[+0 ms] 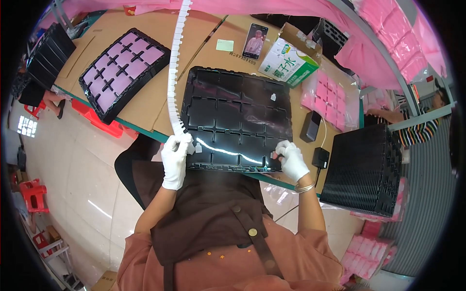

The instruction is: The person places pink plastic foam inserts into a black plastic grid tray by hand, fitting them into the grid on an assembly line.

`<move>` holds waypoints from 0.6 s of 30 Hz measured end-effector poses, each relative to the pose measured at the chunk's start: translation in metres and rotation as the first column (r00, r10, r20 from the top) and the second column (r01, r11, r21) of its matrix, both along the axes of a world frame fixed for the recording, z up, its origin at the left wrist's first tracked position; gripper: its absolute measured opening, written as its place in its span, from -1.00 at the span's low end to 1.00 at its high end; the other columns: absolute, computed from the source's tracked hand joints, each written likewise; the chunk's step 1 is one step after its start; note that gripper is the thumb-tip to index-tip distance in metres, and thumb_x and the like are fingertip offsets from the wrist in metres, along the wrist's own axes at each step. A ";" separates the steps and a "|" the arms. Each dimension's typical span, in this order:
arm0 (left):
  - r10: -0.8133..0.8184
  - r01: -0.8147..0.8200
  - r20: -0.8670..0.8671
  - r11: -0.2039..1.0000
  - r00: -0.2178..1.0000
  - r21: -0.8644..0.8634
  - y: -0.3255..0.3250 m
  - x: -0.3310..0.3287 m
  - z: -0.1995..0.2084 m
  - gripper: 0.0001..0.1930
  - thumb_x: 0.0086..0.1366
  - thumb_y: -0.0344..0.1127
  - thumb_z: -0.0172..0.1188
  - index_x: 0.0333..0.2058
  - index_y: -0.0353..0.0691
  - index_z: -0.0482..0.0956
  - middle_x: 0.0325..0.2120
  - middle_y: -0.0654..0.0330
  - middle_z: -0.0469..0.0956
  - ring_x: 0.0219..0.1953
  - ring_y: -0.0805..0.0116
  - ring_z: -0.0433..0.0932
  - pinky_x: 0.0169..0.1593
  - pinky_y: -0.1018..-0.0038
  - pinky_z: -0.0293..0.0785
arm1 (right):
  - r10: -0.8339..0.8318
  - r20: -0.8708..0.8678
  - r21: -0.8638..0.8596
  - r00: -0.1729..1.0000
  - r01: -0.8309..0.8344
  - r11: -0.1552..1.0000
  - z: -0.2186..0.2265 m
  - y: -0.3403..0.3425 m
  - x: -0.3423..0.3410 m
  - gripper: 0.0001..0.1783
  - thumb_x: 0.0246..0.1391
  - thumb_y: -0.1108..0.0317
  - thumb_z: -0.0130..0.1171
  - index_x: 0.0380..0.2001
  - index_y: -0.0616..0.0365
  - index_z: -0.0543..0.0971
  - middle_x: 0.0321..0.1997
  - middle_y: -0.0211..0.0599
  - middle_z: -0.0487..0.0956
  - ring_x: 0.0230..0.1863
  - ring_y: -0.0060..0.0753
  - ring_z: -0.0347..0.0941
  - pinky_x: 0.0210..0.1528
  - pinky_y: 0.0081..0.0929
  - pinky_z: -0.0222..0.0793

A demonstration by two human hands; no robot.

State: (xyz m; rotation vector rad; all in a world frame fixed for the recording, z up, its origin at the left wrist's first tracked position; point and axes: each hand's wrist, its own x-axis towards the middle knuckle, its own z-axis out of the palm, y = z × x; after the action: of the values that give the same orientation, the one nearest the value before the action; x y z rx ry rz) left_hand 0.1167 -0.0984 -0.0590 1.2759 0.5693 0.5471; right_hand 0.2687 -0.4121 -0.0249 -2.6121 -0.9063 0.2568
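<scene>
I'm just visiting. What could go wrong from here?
The long white strip at the left hand might snag or twist. The small white piece by the right hand could end up crooked on the glossy black tray. The tray stack might shift if bumped.

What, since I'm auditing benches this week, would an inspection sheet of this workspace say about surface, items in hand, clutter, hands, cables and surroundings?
Surface: brown cardboard covering the table.
Items in hand: black tray flat before the person, with small white labels on it; long white notched strip along its left side.
Clutter: phone, open carton, pale green note.
Hands: both white-gloved; left hand grips the strip's near end; right hand is at the tray's near right corner, its grip unclear.
Cables: thin white cable beside a dark block.
Surroundings: stacked black trays at right, red stool at far left.
</scene>
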 end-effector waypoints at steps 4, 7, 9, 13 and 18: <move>-0.018 0.020 0.030 0.999 0.999 -0.046 0.003 0.001 -0.003 -0.94 0.28 -0.44 0.15 -0.36 -0.29 0.55 -0.39 0.28 0.53 -0.34 0.59 0.45 -0.21 0.63 0.34 | -0.207 -0.098 0.056 0.973 0.213 0.975 0.009 0.017 -0.006 -0.80 -0.23 0.59 0.22 -0.45 0.06 0.57 -0.28 -0.26 0.54 -0.20 -0.10 0.48 -0.15 -0.23 0.39; -0.022 0.023 0.027 0.999 0.999 -0.045 0.004 -0.002 -0.006 -0.94 0.28 -0.44 0.15 -0.35 -0.29 0.55 -0.39 0.28 0.53 -0.34 0.59 0.45 -0.20 0.63 0.34 | -0.137 0.054 0.036 0.989 0.135 0.990 0.005 0.022 -0.007 -0.88 -0.22 0.55 0.23 -0.51 0.11 0.56 -0.39 -0.23 0.57 -0.35 -0.15 0.52 -0.26 -0.28 0.42; -0.015 0.015 0.002 0.999 1.000 -0.032 0.004 -0.001 -0.006 -0.94 0.29 -0.44 0.14 -0.34 -0.29 0.55 -0.39 0.29 0.53 -0.34 0.58 0.45 -0.20 0.63 0.34 | -0.171 0.020 0.060 0.985 0.169 0.984 0.004 0.023 -0.004 -0.90 -0.20 0.54 0.21 -0.52 0.10 0.56 -0.42 -0.23 0.57 -0.35 -0.16 0.53 -0.26 -0.28 0.43; -0.010 0.011 0.028 0.999 1.000 -0.032 0.002 0.000 -0.003 -0.95 0.28 -0.44 0.15 -0.34 -0.28 0.55 -0.40 0.30 0.53 -0.34 0.59 0.44 -0.21 0.63 0.34 | -0.305 0.040 0.090 0.952 0.300 0.950 -0.008 0.026 -0.007 -0.92 -0.17 0.55 0.16 -0.58 0.11 0.56 -0.48 -0.21 0.57 -0.36 -0.17 0.56 -0.27 -0.30 0.45; -0.001 0.001 0.024 0.999 1.000 -0.037 0.003 -0.001 -0.004 -0.94 0.28 -0.43 0.15 -0.36 -0.27 0.55 -0.41 0.30 0.52 -0.37 0.59 0.43 -0.25 0.64 0.33 | -0.326 0.064 0.080 0.943 0.321 0.944 -0.009 0.031 -0.010 -0.91 -0.19 0.58 0.14 -0.62 0.14 0.54 -0.49 -0.20 0.56 -0.38 -0.14 0.54 -0.30 -0.28 0.43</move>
State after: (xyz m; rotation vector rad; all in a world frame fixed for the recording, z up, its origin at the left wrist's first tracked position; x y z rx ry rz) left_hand 0.1152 -0.0956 -0.0626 1.2327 0.5563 0.5480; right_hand 0.2584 -0.3807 -0.0341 -2.6690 -0.4838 0.0373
